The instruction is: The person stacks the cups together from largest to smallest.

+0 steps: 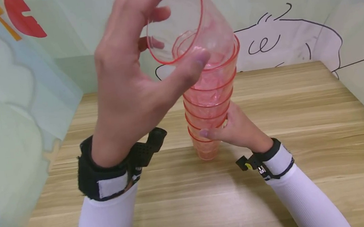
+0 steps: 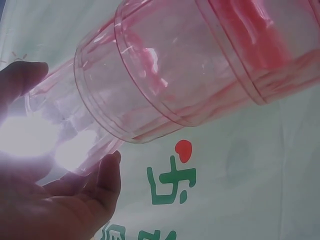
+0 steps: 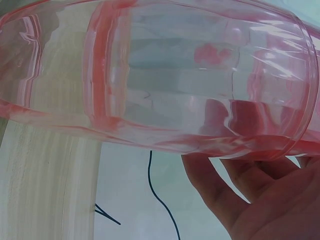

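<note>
A tall stack of clear cups with red rims (image 1: 208, 101) rises from the wooden table. The topmost cup (image 1: 217, 24) leans out of the stack, its mouth tilted left, its base inside the cup below. My left hand (image 1: 127, 67) holds this cup, thumb at the near side and fingers round the far side. In the left wrist view, fingers and thumb lie on either side of the cup (image 2: 67, 115). Low on the stack, my right hand (image 1: 238, 128) grips it, thumb across the front. The right wrist view shows its fingers (image 3: 205, 180) behind the clear wall.
The wood-grain table (image 1: 304, 134) spreads around the stack. Behind it hangs a pale backdrop (image 1: 294, 39) with line drawings, and a printed sheet (image 1: 9, 120) slopes along the left. Both wrists carry black straps (image 1: 90, 175) with small cameras.
</note>
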A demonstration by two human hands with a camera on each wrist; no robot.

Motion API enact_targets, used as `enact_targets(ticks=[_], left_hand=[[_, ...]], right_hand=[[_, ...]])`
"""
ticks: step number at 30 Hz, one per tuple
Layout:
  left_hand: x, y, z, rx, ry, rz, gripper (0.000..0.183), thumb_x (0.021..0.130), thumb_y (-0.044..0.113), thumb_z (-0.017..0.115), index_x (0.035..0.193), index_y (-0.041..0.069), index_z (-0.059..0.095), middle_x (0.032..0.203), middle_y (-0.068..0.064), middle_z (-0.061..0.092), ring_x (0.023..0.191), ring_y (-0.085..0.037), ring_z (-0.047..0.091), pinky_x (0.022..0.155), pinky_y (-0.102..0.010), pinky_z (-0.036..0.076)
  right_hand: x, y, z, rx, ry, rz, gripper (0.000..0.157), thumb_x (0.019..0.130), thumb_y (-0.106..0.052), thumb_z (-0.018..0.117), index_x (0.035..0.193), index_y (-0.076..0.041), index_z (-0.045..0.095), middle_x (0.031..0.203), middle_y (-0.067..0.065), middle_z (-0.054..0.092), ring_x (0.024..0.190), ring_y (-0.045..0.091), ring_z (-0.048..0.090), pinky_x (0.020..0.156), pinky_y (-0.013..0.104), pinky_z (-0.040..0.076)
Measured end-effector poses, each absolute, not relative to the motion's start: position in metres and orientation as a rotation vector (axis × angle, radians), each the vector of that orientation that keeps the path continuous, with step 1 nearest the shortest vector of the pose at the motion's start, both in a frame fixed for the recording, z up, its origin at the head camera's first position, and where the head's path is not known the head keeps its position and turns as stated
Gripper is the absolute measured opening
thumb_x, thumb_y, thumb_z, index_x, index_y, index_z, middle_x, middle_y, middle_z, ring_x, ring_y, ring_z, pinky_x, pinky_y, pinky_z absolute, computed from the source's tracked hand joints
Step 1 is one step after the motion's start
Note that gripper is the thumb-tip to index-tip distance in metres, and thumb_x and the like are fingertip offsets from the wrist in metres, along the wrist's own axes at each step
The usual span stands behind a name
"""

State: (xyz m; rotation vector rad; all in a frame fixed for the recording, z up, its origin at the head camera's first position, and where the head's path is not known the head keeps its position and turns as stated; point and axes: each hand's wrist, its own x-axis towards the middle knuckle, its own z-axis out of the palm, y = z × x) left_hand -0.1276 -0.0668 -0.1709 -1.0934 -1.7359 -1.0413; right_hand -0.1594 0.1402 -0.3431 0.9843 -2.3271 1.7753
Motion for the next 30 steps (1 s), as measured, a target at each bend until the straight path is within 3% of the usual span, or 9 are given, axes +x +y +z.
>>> enact_targets(ticks=[10,15,21,30], left_hand=[[-0.128,-0.061,-0.167,-1.069,-1.792,-1.094,0.065,0.085,0.025,0.074,0.138,-0.001,0.047,0.138,0.001,0.057,0.122,-0.007,0.054,0.085,-0.032,0.049],[-0.129,-0.056,-0.17,-1.09,-1.795,-1.14,0.068,0.085,0.023,0.074,0.14,-0.004,0.045,0.139,-0.004,0.056,0.128,-0.008,0.051,0.095,-0.031,0.049],[-0.129,-0.052,-0.176,-1.073,-1.847,-1.182,0.072,0.084,0.024,0.075,0.143,-0.002,0.043,0.145,-0.002,0.051,0.131,-0.006,0.049,0.095,-0.031,0.048],[-0.136,-0.045,-0.189,-1.111,-1.782,-1.224,0.071,0.085,0.018,0.077,0.143,-0.006,0.042,0.145,-0.008,0.054,0.13,-0.009,0.05,0.105,-0.033,0.045]], right_hand=[[-0.159,0.139,-0.343,0.974,-2.326,1.755,0.06,0.078,-0.033,0.086,0.126,-0.009,0.058,0.112,0.001,0.069,0.107,0.018,0.062,0.102,0.042,0.045],[-0.159,0.139,-0.344,0.98,-2.329,1.732,0.062,0.078,-0.041,0.085,0.125,-0.01,0.059,0.111,0.0,0.07,0.107,0.018,0.062,0.101,0.042,0.044],[-0.158,0.139,-0.344,0.995,-2.32,1.773,0.067,0.079,-0.048,0.084,0.128,-0.011,0.057,0.114,0.0,0.069,0.109,0.018,0.063,0.102,0.041,0.044],[-0.158,0.139,-0.342,0.992,-2.309,1.808,0.063,0.079,-0.034,0.085,0.13,-0.011,0.057,0.118,0.001,0.068,0.11,0.019,0.063,0.103,0.041,0.045]])
